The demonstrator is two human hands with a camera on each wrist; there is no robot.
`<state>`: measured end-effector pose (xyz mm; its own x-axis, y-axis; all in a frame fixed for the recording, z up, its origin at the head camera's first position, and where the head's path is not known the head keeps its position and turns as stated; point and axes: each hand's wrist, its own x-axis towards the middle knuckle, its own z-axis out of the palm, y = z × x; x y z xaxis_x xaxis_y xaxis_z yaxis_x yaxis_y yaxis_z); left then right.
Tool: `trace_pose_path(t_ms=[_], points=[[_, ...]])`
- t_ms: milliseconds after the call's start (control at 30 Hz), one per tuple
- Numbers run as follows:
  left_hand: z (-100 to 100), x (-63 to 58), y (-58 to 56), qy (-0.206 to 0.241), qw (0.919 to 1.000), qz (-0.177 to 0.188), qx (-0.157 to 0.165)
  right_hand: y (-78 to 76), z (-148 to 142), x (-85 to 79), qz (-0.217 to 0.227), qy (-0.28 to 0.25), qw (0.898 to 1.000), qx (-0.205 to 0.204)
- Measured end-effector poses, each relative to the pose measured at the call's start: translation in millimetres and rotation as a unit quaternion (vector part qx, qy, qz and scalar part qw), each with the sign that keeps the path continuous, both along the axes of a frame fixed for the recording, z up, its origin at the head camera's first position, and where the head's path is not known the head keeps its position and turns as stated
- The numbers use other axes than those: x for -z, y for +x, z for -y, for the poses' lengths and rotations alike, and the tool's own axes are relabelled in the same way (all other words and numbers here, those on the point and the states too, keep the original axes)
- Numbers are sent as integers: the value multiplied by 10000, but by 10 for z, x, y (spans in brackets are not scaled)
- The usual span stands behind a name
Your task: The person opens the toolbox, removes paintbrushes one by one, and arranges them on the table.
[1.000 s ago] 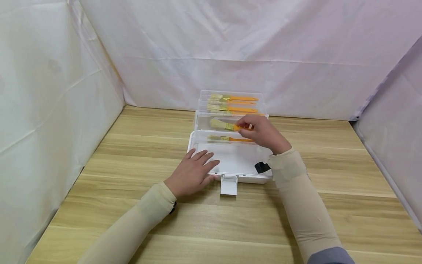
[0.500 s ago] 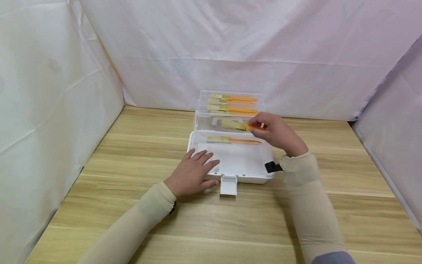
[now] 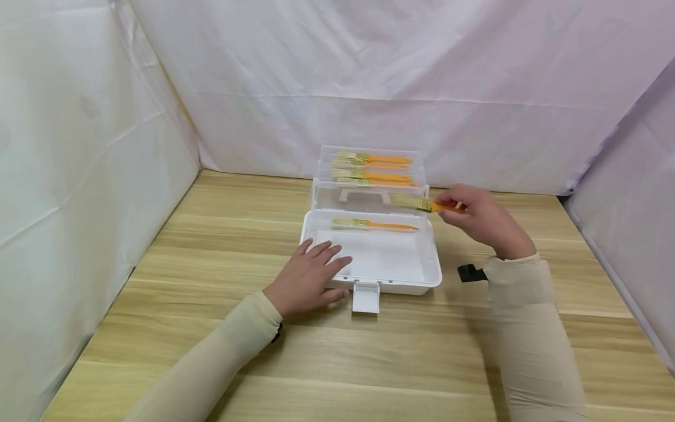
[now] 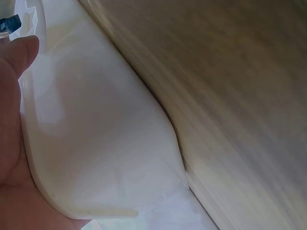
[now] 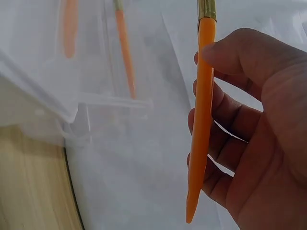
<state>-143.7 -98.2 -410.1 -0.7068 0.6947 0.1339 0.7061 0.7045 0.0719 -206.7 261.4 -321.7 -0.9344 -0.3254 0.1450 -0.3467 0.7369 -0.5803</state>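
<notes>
My right hand pinches the orange handle of a paintbrush, its pale bristles pointing left over the right side of the opened box. In the right wrist view the thumb and fingertips grip that orange handle below its gold ferrule. A white plastic box with a raised clear lid stands on the table. My left hand rests with spread, straight fingers on its front left corner; the left wrist view shows the palm against the box's rim. Another brush lies in a clear tray at the box's back.
Several orange-handled brushes lie in the upper clear trays. The front latch hangs down over the wooden table. White sheets enclose the table at the back and sides.
The right hand has moved right with the paintbrush, from over the middle of the trays to beyond the box's right side. The left hand has stayed on the box corner.
</notes>
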Motion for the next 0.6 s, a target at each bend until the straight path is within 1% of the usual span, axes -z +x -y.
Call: trace_pose_path(t_ms=[100,267,467,600], points=[[2,3,-4,-24,10000,23,-6,-23,-122,18,22,85,9999,112],[10,4,-2,4,10000,17,0,-117,-316,76,-25,208,9996,171],[2,13,-7,-72,10000,16,-31,-276,-578,170,241,329,9988,262],[-12,22,-4,-83,10000,45,-17,-395,-775,266,477,462,9968,435]])
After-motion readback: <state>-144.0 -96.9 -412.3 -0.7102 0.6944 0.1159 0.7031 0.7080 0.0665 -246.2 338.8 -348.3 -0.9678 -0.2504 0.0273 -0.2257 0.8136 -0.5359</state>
